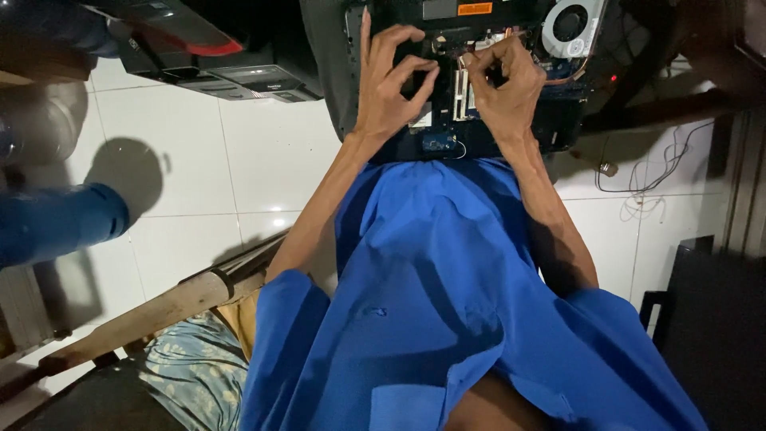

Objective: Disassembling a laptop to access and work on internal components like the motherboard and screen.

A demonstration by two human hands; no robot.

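Observation:
An opened laptop [558, 120] lies on the white tiled floor at the top centre, its dark board, a round cooling fan [570, 26] and copper pipe exposed. My left hand [388, 84] rests on the board's left part with fingers spread and curled, holding nothing that I can see. To its right, my right hand [504, 86] has thumb and forefinger pinched together on a small part beside the white slot [460, 94]; the part is too small to identify. My blue shirt [447, 303] fills the lower middle.
A black device with a red stripe [199, 56] lies at the top left. A blue cylinder [56, 223] sits at the left edge, with a wooden handle [159, 307] below it. Thin cables [646, 175] trail at the right, above a black object [710, 319].

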